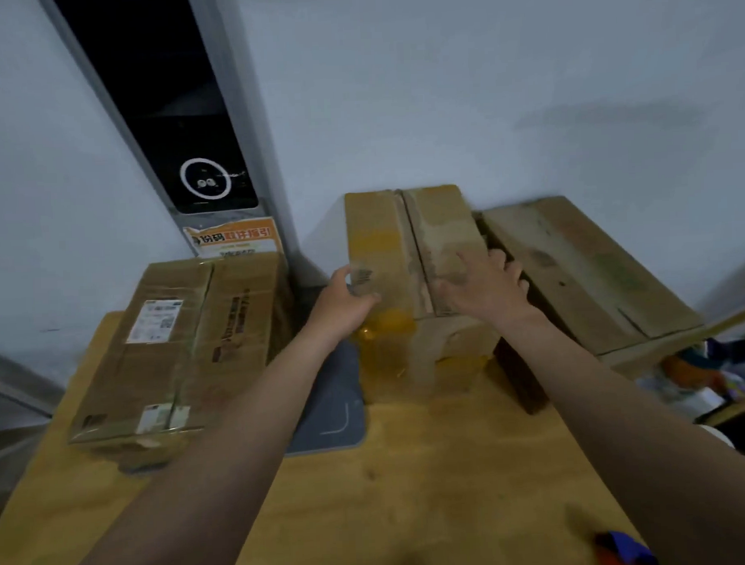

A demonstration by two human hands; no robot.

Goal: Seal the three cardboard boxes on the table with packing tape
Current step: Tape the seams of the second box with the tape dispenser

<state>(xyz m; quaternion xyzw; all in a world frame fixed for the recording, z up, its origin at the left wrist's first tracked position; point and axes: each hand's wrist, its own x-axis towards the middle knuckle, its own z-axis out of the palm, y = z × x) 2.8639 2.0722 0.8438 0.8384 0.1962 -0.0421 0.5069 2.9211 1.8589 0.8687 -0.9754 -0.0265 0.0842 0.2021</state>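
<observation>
Three cardboard boxes stand on the wooden table (411, 471). The middle box (386, 239) has old yellow tape on its front, and its two top flaps meet along a seam. My left hand (342, 300) grips its left top edge, thumb on the top. My right hand (485, 287) lies on its right flap with the fingers curled over the right edge, in the gap beside the right box (581, 266). The left box (178, 339) carries white labels and clear tape along its seam. No tape roll is plainly in view.
A grey mat (329, 410) lies on the table between the left and middle boxes. A tall dark appliance (179, 120) with a lit round display stands against the wall. Clutter (703, 376) sits off the table's right side. A blue object (625, 552) lies at the front right.
</observation>
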